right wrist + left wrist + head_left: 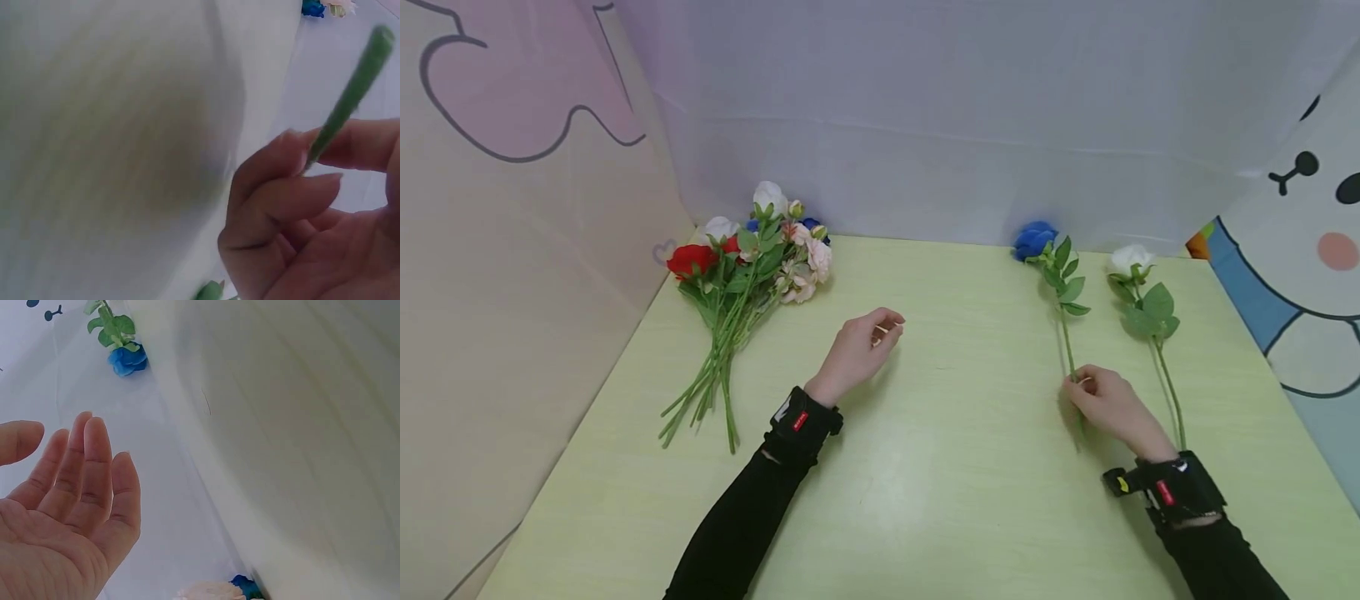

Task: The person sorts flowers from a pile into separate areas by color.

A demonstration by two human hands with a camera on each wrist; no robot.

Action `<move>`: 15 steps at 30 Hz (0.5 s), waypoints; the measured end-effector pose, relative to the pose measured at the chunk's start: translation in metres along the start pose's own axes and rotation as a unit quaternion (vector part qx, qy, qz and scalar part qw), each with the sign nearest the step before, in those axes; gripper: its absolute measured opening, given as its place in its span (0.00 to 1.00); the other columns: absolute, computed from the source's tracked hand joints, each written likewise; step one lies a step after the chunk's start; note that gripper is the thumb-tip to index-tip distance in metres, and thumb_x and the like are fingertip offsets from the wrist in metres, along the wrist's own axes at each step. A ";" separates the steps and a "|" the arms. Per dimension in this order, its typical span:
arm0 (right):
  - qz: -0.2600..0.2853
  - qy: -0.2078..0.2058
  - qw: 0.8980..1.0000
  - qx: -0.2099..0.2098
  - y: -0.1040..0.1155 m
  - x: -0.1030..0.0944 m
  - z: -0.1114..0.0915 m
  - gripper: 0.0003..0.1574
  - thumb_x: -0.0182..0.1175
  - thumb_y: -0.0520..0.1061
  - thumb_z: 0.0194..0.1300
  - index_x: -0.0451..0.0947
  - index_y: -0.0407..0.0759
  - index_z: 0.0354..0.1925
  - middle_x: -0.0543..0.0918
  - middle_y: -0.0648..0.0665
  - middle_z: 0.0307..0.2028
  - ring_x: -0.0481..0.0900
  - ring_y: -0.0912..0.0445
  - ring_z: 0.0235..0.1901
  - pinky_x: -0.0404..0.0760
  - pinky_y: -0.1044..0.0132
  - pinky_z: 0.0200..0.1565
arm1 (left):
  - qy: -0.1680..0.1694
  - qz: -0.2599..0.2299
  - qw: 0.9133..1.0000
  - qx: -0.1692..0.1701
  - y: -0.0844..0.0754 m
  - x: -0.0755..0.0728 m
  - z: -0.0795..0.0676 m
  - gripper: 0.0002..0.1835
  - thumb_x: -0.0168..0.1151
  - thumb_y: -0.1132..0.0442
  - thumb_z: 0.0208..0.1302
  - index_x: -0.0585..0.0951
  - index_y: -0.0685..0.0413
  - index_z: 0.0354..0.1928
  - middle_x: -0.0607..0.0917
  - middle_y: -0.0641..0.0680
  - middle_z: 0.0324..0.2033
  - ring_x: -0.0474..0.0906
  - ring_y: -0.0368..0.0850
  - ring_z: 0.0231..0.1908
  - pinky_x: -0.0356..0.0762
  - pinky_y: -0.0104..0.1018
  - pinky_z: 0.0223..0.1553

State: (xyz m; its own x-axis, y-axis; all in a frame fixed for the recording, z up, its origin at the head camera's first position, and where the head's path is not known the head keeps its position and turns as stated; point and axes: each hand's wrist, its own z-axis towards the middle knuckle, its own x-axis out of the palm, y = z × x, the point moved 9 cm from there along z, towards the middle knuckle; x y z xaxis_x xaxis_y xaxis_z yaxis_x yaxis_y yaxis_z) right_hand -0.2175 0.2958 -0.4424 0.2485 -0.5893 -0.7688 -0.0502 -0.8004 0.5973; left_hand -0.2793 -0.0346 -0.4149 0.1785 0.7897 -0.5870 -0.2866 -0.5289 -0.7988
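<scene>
My right hand (1108, 404) pinches the green stem of a blue rose (1036, 239) between thumb and fingers. In the right wrist view the stem's cut end (359, 81) sticks out past the fingertips. The bloom points to the back of the table, with leaves just below it. A white rose (1130, 260) lies to the right, its stem running down close to my right wrist. My left hand (859, 350) hovers over the middle of the table with nothing in it; the left wrist view shows its fingers (94, 469) extended and relaxed.
At the back left lies a bunch of flowers with red (691, 261), white (769, 198), pink (818, 258) and some blue blooms, stems toward the front. The pale table (925, 500) meets a whitish cloth (925, 125) at its back edge. Printed panels stand left and right.
</scene>
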 end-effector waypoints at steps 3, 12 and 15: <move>-0.032 -0.005 0.999 0.007 -0.002 -0.005 0.001 0.22 0.50 0.48 0.76 0.73 0.27 0.49 0.83 0.38 0.32 0.75 0.55 0.27 0.72 0.64 0.29 | 0.000 0.001 1.000 0.002 0.000 0.000 0.000 0.15 0.54 0.60 0.77 0.81 0.60 0.55 0.88 0.57 0.44 0.82 0.49 0.40 0.79 0.40 0.46; -0.072 -0.008 0.997 0.023 -0.004 -0.010 0.011 0.24 0.52 0.50 0.73 0.71 0.27 0.48 0.80 0.39 0.28 0.74 0.53 0.25 0.69 0.63 0.26 | -0.002 0.000 1.000 0.005 0.000 -0.001 0.000 0.14 0.53 0.60 0.77 0.81 0.60 0.55 0.88 0.56 0.44 0.81 0.48 0.39 0.78 0.39 0.44; -0.075 0.001 0.997 0.028 -0.005 -0.008 0.016 0.24 0.52 0.49 0.71 0.70 0.26 0.48 0.79 0.39 0.29 0.73 0.52 0.26 0.69 0.63 0.27 | -0.001 0.001 1.000 0.004 0.002 -0.001 0.000 0.14 0.53 0.60 0.77 0.81 0.59 0.55 0.88 0.56 0.44 0.81 0.48 0.39 0.78 0.39 0.44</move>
State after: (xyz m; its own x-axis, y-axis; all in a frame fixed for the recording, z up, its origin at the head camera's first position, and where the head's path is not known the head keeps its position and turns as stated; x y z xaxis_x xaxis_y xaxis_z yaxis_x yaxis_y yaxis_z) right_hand -0.2343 0.3028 -0.4429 0.2583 -0.4628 -0.8480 -0.0661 -0.8842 0.4624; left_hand -0.2800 -0.0368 -0.4159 0.1763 0.7888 -0.5889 -0.2945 -0.5286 -0.7962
